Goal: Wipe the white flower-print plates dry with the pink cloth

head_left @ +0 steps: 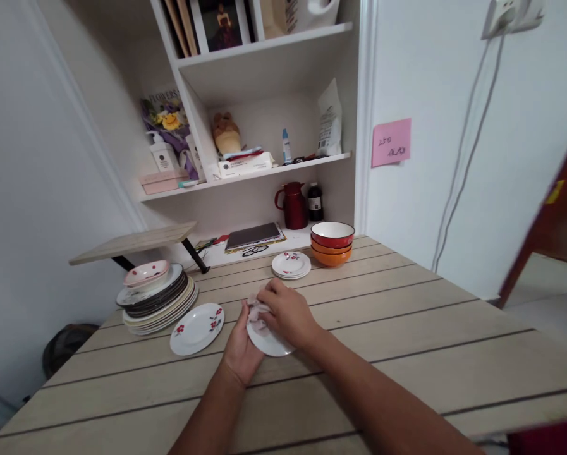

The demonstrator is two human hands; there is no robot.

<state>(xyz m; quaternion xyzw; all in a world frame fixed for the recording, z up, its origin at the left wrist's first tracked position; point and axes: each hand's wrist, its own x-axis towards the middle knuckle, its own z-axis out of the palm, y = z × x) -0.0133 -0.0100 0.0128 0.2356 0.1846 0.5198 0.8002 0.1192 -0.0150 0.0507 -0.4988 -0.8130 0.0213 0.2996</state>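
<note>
Near the middle of the table, my left hand (243, 347) grips the left edge of a small white plate (272, 343). My right hand (287, 313) is closed on a crumpled pale cloth (258, 314), pressed against the plate's upper left part. The plate is tilted, and my hands hide part of its face. To the left of my hands lies a white plate with red flowers (198, 329). Beyond them stands a short stack of small flowered plates (291, 265).
At the left, a tall stack of plates (162, 309) carries a bowl (146, 273) beside a raised wooden shelf (136, 242). Red and orange bowls (332, 243) are stacked at the back right. Behind stand a red jug (294, 207), a dark bottle (315, 202) and a laptop (253, 236).
</note>
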